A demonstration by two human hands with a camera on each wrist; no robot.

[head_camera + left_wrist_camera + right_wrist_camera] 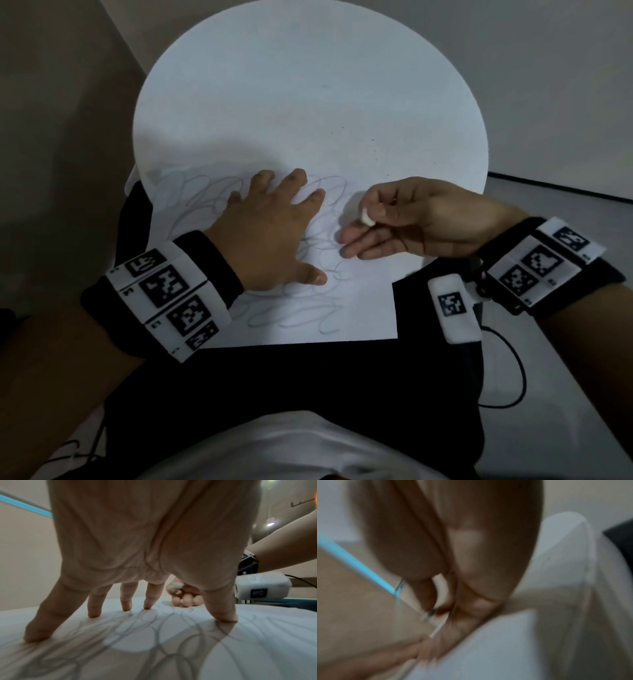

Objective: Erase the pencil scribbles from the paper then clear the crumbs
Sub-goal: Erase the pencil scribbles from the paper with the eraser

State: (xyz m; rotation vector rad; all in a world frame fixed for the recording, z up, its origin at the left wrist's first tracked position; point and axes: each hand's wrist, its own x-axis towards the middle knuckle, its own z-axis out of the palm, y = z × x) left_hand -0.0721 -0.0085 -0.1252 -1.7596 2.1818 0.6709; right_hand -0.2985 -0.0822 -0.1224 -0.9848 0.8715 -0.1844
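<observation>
Left hand [270, 236] presses spread fingers [93, 609] on scribbled paper [363, 308] overhanging the round surface [308, 85] lower edge; right hand [411, 219] pinches an eraser [368, 217], blurred in wrist view.

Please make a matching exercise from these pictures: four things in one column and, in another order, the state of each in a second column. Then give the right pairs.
Things:
1. left hand
2. small white eraser
3. white sheet of paper
4. round white table

States:
A. covered with grey pencil scribbles
B. pinched in the right hand
C. spread, fingers pressing on the sheet
D. lies under the sheet

Pairs: 1-C, 2-B, 3-A, 4-D
</observation>
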